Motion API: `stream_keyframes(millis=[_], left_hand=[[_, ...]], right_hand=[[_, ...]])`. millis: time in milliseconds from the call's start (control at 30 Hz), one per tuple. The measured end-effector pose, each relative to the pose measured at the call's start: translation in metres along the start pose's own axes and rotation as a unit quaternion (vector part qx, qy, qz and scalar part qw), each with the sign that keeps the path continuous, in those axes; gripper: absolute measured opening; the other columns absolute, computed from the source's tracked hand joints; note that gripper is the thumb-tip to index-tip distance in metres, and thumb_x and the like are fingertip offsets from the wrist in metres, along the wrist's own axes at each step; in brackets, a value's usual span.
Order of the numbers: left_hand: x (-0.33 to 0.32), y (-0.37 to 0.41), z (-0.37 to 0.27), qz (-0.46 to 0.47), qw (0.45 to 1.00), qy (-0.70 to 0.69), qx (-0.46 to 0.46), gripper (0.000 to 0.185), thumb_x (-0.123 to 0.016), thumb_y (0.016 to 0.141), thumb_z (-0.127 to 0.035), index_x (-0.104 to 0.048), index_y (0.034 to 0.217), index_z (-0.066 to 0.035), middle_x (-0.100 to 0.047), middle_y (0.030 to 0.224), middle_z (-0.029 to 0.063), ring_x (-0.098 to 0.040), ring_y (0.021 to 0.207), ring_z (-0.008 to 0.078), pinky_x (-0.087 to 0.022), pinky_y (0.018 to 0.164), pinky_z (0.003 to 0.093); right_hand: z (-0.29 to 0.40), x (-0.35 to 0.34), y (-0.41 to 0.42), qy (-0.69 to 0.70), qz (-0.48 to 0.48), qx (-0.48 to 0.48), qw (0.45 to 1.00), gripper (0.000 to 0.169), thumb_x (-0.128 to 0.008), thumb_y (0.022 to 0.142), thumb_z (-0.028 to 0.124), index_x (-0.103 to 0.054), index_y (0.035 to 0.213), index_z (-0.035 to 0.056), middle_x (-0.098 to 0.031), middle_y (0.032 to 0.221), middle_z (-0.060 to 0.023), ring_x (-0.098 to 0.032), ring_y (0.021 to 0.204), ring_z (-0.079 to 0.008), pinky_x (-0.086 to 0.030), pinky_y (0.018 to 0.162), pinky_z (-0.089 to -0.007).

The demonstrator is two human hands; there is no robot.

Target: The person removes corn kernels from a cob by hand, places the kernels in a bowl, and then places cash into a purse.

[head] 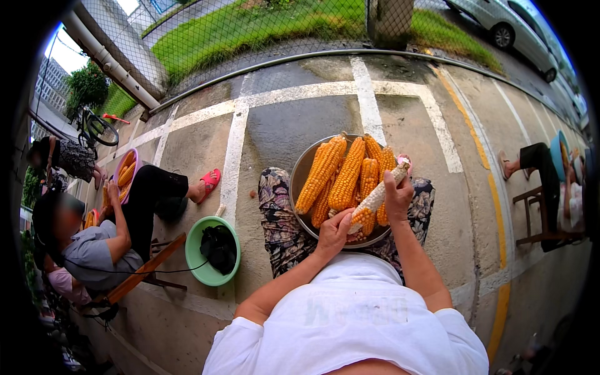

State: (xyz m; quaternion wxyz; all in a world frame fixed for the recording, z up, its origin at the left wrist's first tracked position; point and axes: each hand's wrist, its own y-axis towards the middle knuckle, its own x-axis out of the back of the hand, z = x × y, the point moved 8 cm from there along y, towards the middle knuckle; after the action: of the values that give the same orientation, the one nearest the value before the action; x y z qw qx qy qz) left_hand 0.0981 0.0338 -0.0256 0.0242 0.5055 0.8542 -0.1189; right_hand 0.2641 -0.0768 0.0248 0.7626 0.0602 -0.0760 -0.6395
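Note:
A round metal basin [300, 171] rests on my lap, heaped with several ears of dried yellow corn [347, 185]. Between my hands, slanting over the basin's right side, is a mostly bare corn cob [382, 194]. Orange kernels remain only around its lower left end. My right hand [398, 194] grips the cob near its upper end. My left hand [335, 232] is at the lower end, its thumb and fingers against the kernels there. Part of a pink object [406, 161] shows behind the cob's upper tip; what it is I cannot tell.
At my left stands a green plastic basin [190, 253] with a black item [218, 248] inside and a cable running out. Beyond it, a seated person [105, 241] handles corn over a pink basin [135, 161]. Another person [569, 201] sits far right with a blue basin [557, 154]. A mesh fence [262, 28] runs ahead.

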Motion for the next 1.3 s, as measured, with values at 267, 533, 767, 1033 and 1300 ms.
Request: stream_keyframes(millis=[267,533,767,1033,1300], left_hand=[[0.0,-0.001,-0.002,-0.027,0.997,0.064,-0.034,0.034,-0.046,0.096,-0.028,-0.061,0.113,-0.003,-0.065,0.086,0.0047,-0.062,0.068,0.0087,-0.054,0.053,0.0235],[0.001,-0.001,-0.001,-0.045,0.992,0.111,-0.049,0.033,-0.042,0.097,-0.025,-0.061,0.107,-0.001,-0.065,0.082,0.0085,-0.063,0.064,0.0116,-0.053,0.051,0.0253],[0.002,0.0,0.0,-0.052,0.989,0.13,-0.051,0.033,-0.041,0.096,-0.025,-0.061,0.104,0.0,-0.064,0.077,0.0097,-0.063,0.06,0.0134,-0.052,0.049,0.0264],[0.004,0.0,0.002,-0.047,0.993,0.103,-0.028,0.032,-0.042,0.098,-0.026,-0.061,0.103,0.0,-0.062,0.078,0.0072,-0.062,0.062,0.0114,-0.052,0.048,0.0252],[-0.002,-0.003,-0.008,-0.001,0.997,0.052,-0.063,0.033,-0.049,0.095,-0.024,-0.056,0.118,-0.001,-0.064,0.094,0.006,-0.062,0.074,0.0098,-0.054,0.061,0.0231]], right_hand=[[0.002,0.0,-0.001,-0.021,0.009,-0.005,1.0,0.031,-0.063,0.081,0.027,-0.057,0.09,-0.0017,-0.059,0.076,-0.0051,-0.054,0.066,-0.0138,-0.045,0.062,-0.0302],[0.001,-0.002,-0.002,-0.028,0.012,0.0,1.0,0.032,-0.064,0.081,0.028,-0.057,0.089,-0.0021,-0.06,0.077,-0.0063,-0.055,0.067,-0.0157,-0.045,0.064,-0.0307],[0.005,-0.003,-0.003,-0.04,0.016,0.012,0.999,0.032,-0.063,0.082,0.028,-0.058,0.091,-0.0025,-0.061,0.078,-0.007,-0.056,0.069,-0.0161,-0.046,0.065,-0.0307],[0.005,-0.002,-0.003,-0.019,0.013,0.0,1.0,0.031,-0.063,0.082,0.027,-0.058,0.09,-0.002,-0.06,0.076,-0.0057,-0.054,0.067,-0.0142,-0.045,0.064,-0.0295],[-0.001,0.002,0.002,0.009,-0.015,-0.009,1.0,0.031,-0.063,0.081,0.029,-0.056,0.086,-0.0007,-0.055,0.072,-0.0026,-0.05,0.064,-0.012,-0.043,0.06,-0.0289]])
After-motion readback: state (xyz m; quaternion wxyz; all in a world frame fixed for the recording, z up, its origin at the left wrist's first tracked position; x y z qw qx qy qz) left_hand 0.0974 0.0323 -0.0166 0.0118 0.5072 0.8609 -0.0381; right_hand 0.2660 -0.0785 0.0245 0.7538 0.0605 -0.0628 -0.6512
